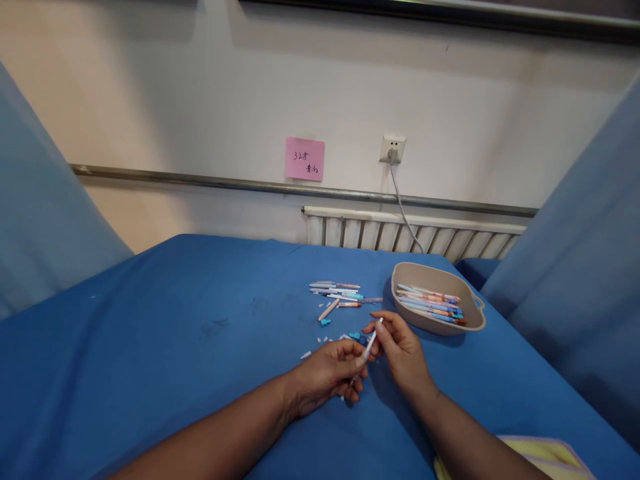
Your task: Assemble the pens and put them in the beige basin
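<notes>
Between my hands is a slim white pen piece (371,342), tilted up to the right. My left hand (330,373) grips its lower end between thumb and fingers. The fingertips of my right hand (400,347) pinch its upper end. Just beyond my hands lie blue and teal caps (355,336) and small white bits (306,355), partly hidden by my fingers. Farther back, several pens and pen barrels (335,290) rest on the blue cloth, with a beige barrel (329,310) and a teal piece (325,323) nearer to me.
A beige basket (435,325) holding several pens stands at the right on the blue-covered table (200,373). A yellow item (545,457) lies at the lower right, under my right forearm. Blue curtains hang on both sides; a radiator (370,230) stands behind.
</notes>
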A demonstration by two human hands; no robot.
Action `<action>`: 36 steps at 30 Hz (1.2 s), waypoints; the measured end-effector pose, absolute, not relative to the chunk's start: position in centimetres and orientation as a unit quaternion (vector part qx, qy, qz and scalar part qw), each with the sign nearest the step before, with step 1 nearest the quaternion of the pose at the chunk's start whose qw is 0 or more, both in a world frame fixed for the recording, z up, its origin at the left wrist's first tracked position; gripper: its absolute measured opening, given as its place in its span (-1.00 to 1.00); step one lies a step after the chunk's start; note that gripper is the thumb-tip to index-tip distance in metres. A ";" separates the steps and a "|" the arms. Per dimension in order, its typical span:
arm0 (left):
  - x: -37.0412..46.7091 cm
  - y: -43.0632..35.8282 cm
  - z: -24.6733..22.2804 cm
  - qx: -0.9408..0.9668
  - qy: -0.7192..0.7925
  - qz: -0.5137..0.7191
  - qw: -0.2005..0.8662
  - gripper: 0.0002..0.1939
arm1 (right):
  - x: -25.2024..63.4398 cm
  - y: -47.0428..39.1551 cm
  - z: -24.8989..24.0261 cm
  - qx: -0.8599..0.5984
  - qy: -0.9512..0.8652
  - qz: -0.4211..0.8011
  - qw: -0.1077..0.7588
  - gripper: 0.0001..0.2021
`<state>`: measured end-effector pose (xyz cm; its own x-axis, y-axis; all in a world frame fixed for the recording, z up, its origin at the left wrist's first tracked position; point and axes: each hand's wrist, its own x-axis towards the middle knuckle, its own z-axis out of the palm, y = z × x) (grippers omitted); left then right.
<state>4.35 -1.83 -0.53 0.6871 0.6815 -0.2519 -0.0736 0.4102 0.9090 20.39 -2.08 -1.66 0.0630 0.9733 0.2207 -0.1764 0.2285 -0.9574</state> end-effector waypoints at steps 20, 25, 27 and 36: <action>2.2 0.0 0.4 0.505 0.357 0.338 0.709 -0.64 | 20.3 -1.4 -2.9 -0.474 -0.552 0.400 0.557 -0.64; 0.9 2.3 0.2 0.475 0.416 0.430 0.645 -0.61 | 21.0 0.8 -4.2 -0.574 -0.631 0.228 0.469 -0.69; 0.6 2.7 0.1 0.459 0.422 0.449 0.640 -0.62 | 20.9 2.0 -4.3 -0.602 -0.657 0.149 0.428 -0.67; -0.4 2.7 0.4 0.314 0.312 0.406 0.799 -0.77 | 19.7 6.3 -4.4 -0.696 -0.668 0.022 0.262 -0.58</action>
